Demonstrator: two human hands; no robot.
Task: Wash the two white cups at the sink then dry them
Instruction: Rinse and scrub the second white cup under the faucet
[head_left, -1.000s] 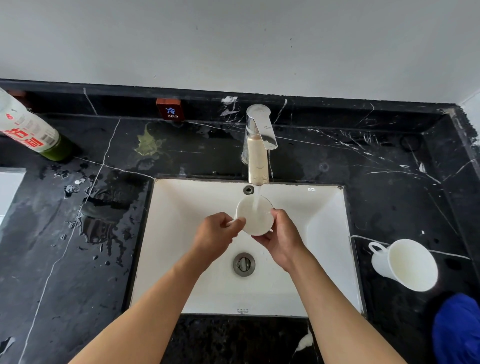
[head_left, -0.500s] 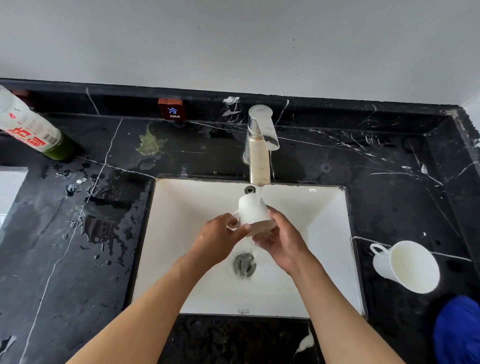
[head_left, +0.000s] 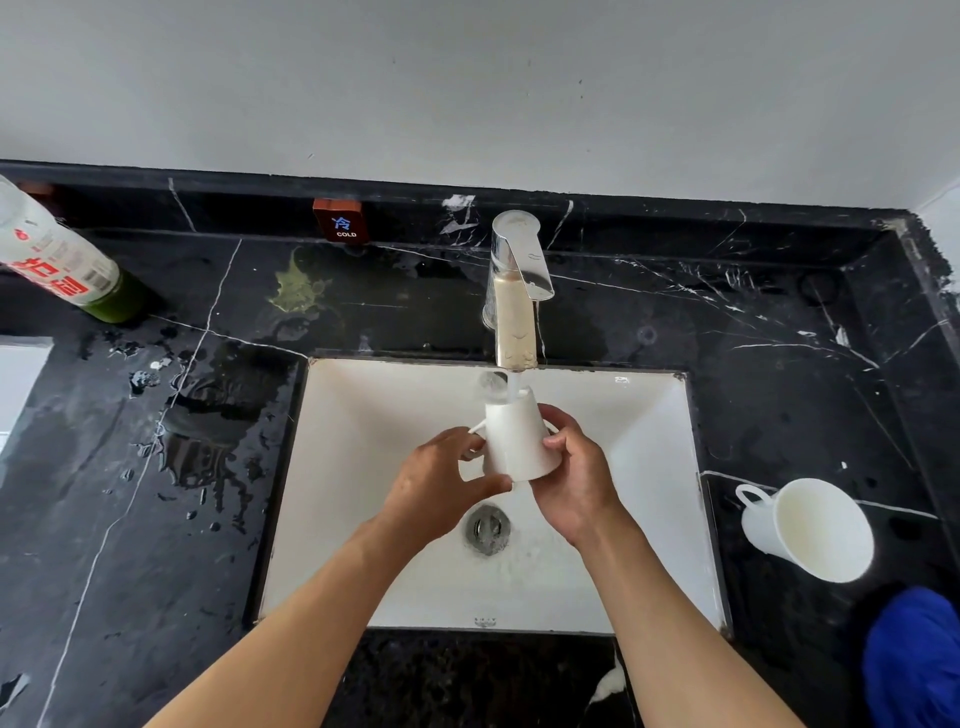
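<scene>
Over the white sink (head_left: 363, 415), the left hand (head_left: 441, 488) and right hand (head_left: 576, 478) both grip one cup (head_left: 514, 441) — upside down, base toward the tap (head_left: 514, 291), mouth tilted toward the person. The other cup (head_left: 810, 527) lies on its side on the counter (head_left: 779, 364) at right — mouth facing near-right.

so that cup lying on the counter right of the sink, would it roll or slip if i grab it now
The white cup lies on its side on the black marble counter, so a nudge would probably roll it, though its handle may check that. It looks like glazed ceramic: likely rigid, breakable and slick under wet fingers.
</scene>
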